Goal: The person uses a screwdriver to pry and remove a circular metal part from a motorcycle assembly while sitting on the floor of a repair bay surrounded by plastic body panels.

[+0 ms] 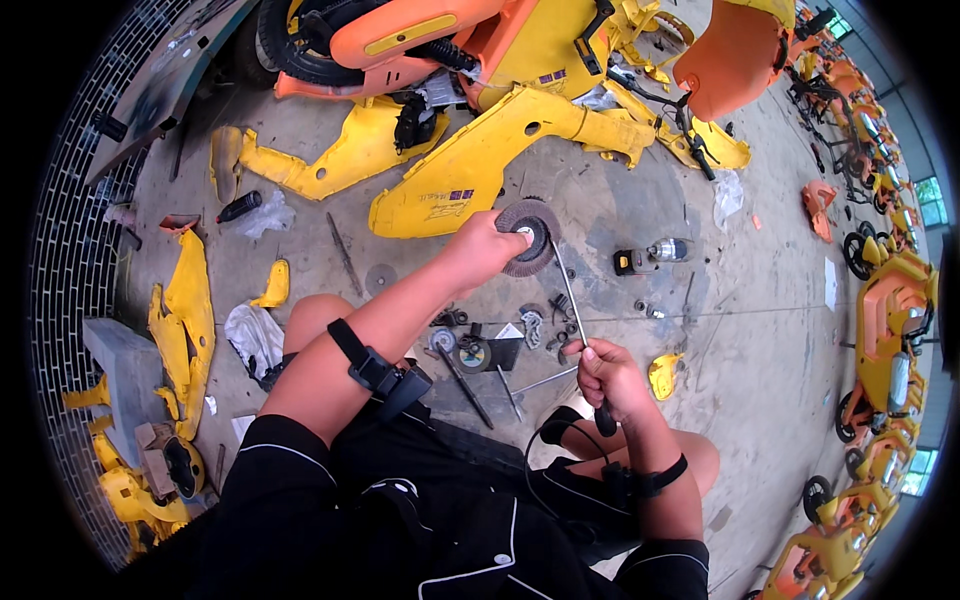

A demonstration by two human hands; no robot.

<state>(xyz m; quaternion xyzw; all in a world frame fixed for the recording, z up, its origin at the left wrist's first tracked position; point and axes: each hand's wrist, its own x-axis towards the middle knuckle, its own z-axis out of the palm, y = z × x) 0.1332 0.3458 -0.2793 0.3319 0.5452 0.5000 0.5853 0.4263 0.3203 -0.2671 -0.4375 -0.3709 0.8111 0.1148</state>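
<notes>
Nearest us, the black cloth of our clothes (440, 520) is edged with thin pale piping. Just beyond, on the right, our right hand (610, 378) is closed around a screwdriver (573, 305); its rounded handle is dark, and its long, slender shaft is smooth, shiny metal slanting away to the left. On the floor (770, 330) between our arms we see a dark, straight rod (464, 388), and a little farther a flat, dark plate (508, 352) among small loose parts.

Farther out, near the middle, our left hand (490, 248) grips a flap disc (541, 226), thumb across its face. The disc is held above the floor: round, grey-brown, with a ring of rough, overlapping flaps about a smoother dark centre. The screwdriver's tip meets its right edge in our view; we cannot tell whether they touch.

To the right, a power driver (652, 256) lies on the grey, stained concrete. Beyond the disc lies a curved, glossy yellow panel (470, 170), scuffed, and farthest, an orange scooter body (420, 45).
</notes>
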